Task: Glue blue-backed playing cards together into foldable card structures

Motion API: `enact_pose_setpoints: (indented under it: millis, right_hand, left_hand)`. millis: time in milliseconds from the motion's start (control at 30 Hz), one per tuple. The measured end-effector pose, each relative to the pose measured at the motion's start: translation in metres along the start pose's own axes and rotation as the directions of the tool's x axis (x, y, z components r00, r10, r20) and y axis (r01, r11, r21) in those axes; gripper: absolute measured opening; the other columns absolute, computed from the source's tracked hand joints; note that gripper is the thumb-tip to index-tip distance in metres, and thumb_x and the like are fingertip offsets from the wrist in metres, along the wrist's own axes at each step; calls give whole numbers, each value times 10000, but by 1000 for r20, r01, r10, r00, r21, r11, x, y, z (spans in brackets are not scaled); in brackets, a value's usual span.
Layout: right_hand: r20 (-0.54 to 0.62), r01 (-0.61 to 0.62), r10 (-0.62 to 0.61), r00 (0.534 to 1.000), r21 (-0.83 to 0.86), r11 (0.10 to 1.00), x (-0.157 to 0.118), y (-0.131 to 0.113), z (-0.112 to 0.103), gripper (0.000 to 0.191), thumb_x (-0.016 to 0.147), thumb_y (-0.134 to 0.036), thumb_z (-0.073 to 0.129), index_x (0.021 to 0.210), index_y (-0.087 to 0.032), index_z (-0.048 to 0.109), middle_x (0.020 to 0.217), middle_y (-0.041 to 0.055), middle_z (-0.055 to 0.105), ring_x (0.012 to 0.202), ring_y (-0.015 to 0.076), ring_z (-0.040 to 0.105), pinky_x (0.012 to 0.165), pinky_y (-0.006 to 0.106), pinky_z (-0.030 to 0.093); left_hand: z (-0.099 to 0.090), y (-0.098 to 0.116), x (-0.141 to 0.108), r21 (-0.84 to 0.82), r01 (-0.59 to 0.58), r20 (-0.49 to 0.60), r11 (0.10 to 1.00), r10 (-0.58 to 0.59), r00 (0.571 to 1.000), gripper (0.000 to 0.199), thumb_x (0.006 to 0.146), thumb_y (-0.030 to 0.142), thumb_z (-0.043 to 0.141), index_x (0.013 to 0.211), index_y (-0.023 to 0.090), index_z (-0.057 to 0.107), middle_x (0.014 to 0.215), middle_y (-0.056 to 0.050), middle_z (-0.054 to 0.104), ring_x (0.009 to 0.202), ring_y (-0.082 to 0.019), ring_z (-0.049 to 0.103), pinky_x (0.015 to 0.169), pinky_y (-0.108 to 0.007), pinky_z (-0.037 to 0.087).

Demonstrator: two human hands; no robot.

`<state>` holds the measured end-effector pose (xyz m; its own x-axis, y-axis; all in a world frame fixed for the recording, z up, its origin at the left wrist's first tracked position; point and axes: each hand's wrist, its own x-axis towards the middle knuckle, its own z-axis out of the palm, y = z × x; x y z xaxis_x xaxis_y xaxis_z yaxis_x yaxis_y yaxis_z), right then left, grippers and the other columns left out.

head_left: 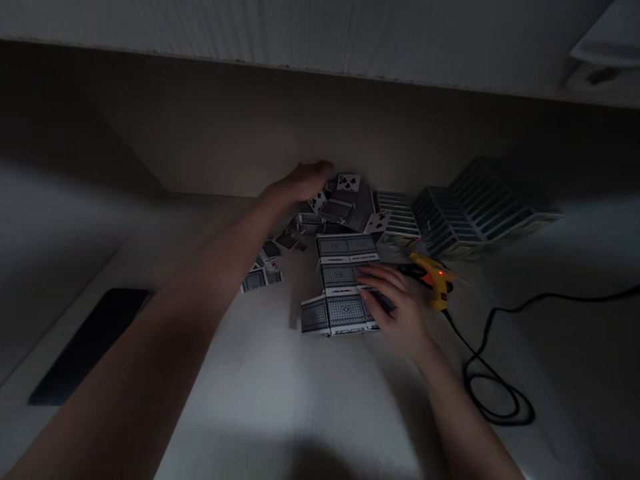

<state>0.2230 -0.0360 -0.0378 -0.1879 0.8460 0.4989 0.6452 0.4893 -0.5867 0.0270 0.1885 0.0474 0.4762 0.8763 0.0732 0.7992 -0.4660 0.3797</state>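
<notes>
Clock directions are taken from the card structure. Nearest is bare counter [240, 400], pale and smooth, in dim light. At 4 o'clock a thin black cable [500, 420] lies in rounded loops. Between 8 and 9 o'clock lies a flat, dark, smooth rectangular slab [90, 347], partly behind the left forearm.

At centre, the card structure [345, 311] rests on the counter: stepped, boxy, faced with patterned card backs, with white edges along the seams. The right hand [395, 307] is laid over its right side, fingers extended and loosely spread, not clenched. At 3 o'clock, just beside that hand, is a yellow glue gun [439, 280] with orange parts and a lit red point; its cable runs from the handle.

At 9 o'clock is a small, uneven group of cards [254, 280]. At 2 o'clock stand ribbed blocks [480, 207], their thin parallel slats forming angular shapes.

At 12 o'clock lies a loose card heap [345, 203], thin, flat and overlapping, some club faces showing. The left hand [313, 180] is at its left edge; whether it grips a card cannot be told. Farthest is a plain, matt wall [240, 127].
</notes>
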Motion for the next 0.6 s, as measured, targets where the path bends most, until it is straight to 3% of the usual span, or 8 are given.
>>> enact_pose_setpoints:
  millis: [200, 333, 467, 600]
  right_hand:
    - [-9, 8, -8, 1000, 16, 1000, 1, -2, -1, 222, 865, -237, 550, 1055, -277, 659, 1118, 51, 661, 1113, 228, 566, 987, 479, 435]
    - [-3, 6, -6, 1000, 18, 1000, 1, -2, -1, 223, 863, -229, 554, 1056, -278, 654, 1117, 52, 658, 1112, 230, 566, 986, 489, 435]
    - [-3, 2, -2, 1000, 19, 1000, 0, 0, 0, 222, 865, -236, 556, 1059, -285, 653, 1125, 47, 655, 1117, 231, 562, 987, 507, 430]
    - [-8, -1, 1, 1000, 28, 1000, 0, 1, 0, 223, 863, -238, 558, 1057, -284, 659, 1124, 44, 657, 1118, 224, 565, 989, 490, 433]
  left_hand:
    - [14, 2, 13, -141, -32, 27, 989, 36, 999, 519, 946, 399, 197, 1214, 195, 593, 937, -74, 724, 931, -231, 644, 910, -370, 431]
    - [15, 0, 17, -218, 19, -23, 976, -24, 999, 567, 950, 467, 204, 1134, 149, 636, 832, -83, 713, 863, -247, 648, 879, -397, 436]
    - [9, 0, 14, -290, -10, -193, 957, -48, 980, 573, 956, 496, 235, 959, 136, 681, 877, -88, 696, 869, -242, 649, 845, -372, 456]
    - [4, 22, -22, -351, -245, -422, 904, 81, 903, 452, 976, 402, 305, 873, 147, 664, 978, -78, 695, 973, -199, 632, 922, -323, 433]
